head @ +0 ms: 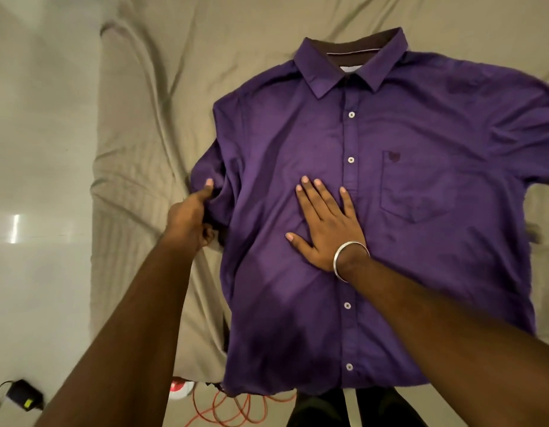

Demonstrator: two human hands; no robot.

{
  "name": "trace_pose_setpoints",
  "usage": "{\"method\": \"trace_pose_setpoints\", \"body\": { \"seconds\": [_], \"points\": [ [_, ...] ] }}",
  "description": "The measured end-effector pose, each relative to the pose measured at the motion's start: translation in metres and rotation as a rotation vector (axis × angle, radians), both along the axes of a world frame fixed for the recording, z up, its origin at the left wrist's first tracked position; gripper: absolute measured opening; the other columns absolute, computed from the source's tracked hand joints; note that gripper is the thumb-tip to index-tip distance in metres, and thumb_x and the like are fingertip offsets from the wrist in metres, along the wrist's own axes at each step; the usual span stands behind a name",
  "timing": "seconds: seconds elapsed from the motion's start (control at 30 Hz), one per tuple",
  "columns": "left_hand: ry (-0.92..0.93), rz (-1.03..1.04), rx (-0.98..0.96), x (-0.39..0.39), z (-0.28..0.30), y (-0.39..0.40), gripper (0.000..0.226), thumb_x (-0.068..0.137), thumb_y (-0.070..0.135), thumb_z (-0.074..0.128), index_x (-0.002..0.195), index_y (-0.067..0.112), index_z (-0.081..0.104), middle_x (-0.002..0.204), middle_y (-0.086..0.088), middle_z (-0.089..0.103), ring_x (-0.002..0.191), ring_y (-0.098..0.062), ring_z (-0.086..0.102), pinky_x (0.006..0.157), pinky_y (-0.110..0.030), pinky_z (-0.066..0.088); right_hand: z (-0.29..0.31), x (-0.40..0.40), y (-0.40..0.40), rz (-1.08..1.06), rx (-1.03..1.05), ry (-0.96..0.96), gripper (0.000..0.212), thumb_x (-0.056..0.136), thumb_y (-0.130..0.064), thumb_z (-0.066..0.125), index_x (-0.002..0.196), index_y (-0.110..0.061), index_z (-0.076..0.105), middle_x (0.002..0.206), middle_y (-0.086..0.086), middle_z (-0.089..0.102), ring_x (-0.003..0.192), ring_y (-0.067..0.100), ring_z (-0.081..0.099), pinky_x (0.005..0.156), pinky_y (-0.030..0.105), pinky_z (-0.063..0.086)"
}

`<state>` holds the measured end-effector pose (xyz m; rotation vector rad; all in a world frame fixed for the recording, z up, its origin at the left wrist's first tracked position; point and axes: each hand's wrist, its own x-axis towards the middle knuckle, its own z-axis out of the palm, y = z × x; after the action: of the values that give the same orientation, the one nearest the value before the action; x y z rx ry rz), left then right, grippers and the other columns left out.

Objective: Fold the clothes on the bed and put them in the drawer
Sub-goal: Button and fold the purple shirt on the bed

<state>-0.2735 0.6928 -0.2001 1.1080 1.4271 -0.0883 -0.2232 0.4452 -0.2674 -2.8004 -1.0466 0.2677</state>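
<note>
Head view looks down on a purple shirt that lies front-up and buttoned on the bed, which is covered with a wrinkled beige sheet. Its collar points away from the person, and the chest pocket is on the right part of the picture. The hem hangs a little over the near edge of the bed. The right hand lies flat on the middle of the shirt with fingers spread, just beside the button row, and presses the cloth down; a silver bangle is on its wrist. The left hand is at the left edge of the shirt and pinches the sleeve there, the thumb on top and the other fingers curled under the cloth. The right sleeve goes out of the picture at the right side. On the pale floor to the left of the bed lies a black charger with a yellow label. Near the person's legs, below the hem, an orange cable is in loops, and a small red and white object is beside it, too blurred to name.
</note>
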Motion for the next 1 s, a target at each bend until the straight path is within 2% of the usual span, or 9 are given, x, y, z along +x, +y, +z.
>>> {"method": "trace_pose_setpoints", "body": {
  "seconds": [0.07, 0.17, 0.27, 0.33, 0.5, 0.63, 0.77, 0.87, 1.0],
  "points": [
    [0.057, -0.050, -0.028, 0.009, 0.009, 0.002, 0.025, 0.083, 0.043, 0.071, 0.085, 0.020, 0.062, 0.074, 0.002, 0.056, 0.057, -0.013, 0.042, 0.050, -0.022, 0.033, -0.003, 0.001, 0.001, -0.002, 0.000, 0.006, 0.087, 0.091, -0.069, 0.035, 0.158, -0.018, 0.013, 0.166, -0.003, 0.004, 0.152, 0.015, 0.003, 0.121, 0.052, 0.007],
    [-0.057, 0.142, 0.028, 0.004, 0.016, 0.015, 0.021, 0.095, 0.024, 0.047, 0.076, 0.020, 0.055, 0.078, 0.000, 0.057, 0.070, -0.016, 0.053, 0.064, -0.027, 0.040, -0.006, 0.002, 0.000, -0.007, 0.002, 0.014, 0.087, 0.090, -0.069, 0.037, 0.158, -0.019, 0.013, 0.166, -0.003, 0.004, 0.152, 0.015, 0.002, 0.121, 0.051, 0.008],
    [-0.189, 0.331, 0.244, -0.008, 0.015, 0.040, 0.025, 0.095, 0.016, 0.035, 0.104, 0.014, 0.059, 0.100, -0.008, 0.063, 0.087, -0.023, 0.063, 0.077, -0.039, 0.054, -0.009, 0.002, -0.001, -0.006, 0.000, 0.012, 0.088, 0.090, -0.069, 0.036, 0.158, -0.019, 0.012, 0.166, -0.003, 0.003, 0.152, 0.015, 0.002, 0.120, 0.050, 0.005],
    [-0.155, 0.324, 0.283, -0.012, 0.015, 0.052, 0.029, 0.097, 0.025, 0.042, 0.123, 0.018, 0.053, 0.119, -0.005, 0.062, 0.104, -0.026, 0.063, 0.077, -0.046, 0.057, -0.011, 0.002, -0.001, -0.004, -0.001, 0.006, 0.088, 0.089, -0.068, 0.036, 0.158, -0.018, 0.012, 0.166, -0.003, 0.002, 0.152, 0.016, 0.002, 0.119, 0.050, 0.004],
    [-0.173, 0.011, -0.040, -0.005, 0.029, 0.057, 0.026, 0.091, 0.022, 0.066, 0.115, 0.013, 0.064, 0.111, -0.005, 0.072, 0.098, -0.022, 0.069, 0.082, -0.041, 0.056, -0.014, 0.003, 0.001, -0.002, 0.012, 0.008, 0.088, 0.089, -0.068, 0.034, 0.158, -0.018, 0.012, 0.166, -0.002, 0.002, 0.152, 0.016, 0.003, 0.119, 0.051, 0.007],
    [-0.050, -0.175, 0.496, -0.007, 0.035, 0.066, 0.014, 0.089, 0.032, 0.064, 0.099, 0.024, 0.066, 0.098, -0.002, 0.068, 0.097, -0.026, 0.067, 0.081, -0.042, 0.056, -0.018, 0.004, 0.001, 0.003, 0.010, -0.004, 0.088, 0.089, -0.068, 0.034, 0.158, -0.018, 0.011, 0.166, -0.002, 0.002, 0.152, 0.017, 0.003, 0.119, 0.051, 0.007],
    [-0.082, -0.239, 0.996, 0.001, 0.084, 0.045, 0.022, 0.092, 0.035, 0.057, 0.100, 0.017, 0.067, 0.083, 0.007, 0.064, 0.075, -0.008, 0.058, 0.071, -0.024, 0.045, -0.021, 0.004, 0.002, 0.005, 0.030, 0.001, 0.088, 0.089, -0.068, 0.037, 0.158, -0.019, 0.011, 0.166, -0.003, 0.002, 0.152, 0.017, 0.004, 0.118, 0.051, 0.006],
    [-0.324, -0.238, 0.887, 0.021, 0.114, 0.010, 0.013, 0.088, 0.032, 0.065, 0.089, 0.020, 0.069, 0.077, 0.010, 0.068, 0.071, -0.003, 0.063, 0.068, -0.025, 0.052, -0.020, 0.005, 0.000, 0.010, 0.052, 0.015, 0.088, 0.089, -0.068, 0.036, 0.158, -0.019, 0.013, 0.166, -0.002, 0.004, 0.152, 0.017, 0.005, 0.119, 0.051, 0.007],
    [-0.467, -0.376, 0.618, 0.054, 0.127, -0.044, 0.010, 0.086, 0.022, 0.070, 0.080, 0.015, 0.073, 0.081, -0.006, 0.075, 0.077, -0.021, 0.072, 0.070, -0.040, 0.057, -0.015, 0.009, 0.000, 0.035, 0.114, 0.113, 0.091, 0.087, -0.074, 0.032, 0.158, -0.021, 0.012, 0.166, -0.003, 0.003, 0.152, 0.015, 0.001, 0.120, 0.048, 0.001]
  ]
}}
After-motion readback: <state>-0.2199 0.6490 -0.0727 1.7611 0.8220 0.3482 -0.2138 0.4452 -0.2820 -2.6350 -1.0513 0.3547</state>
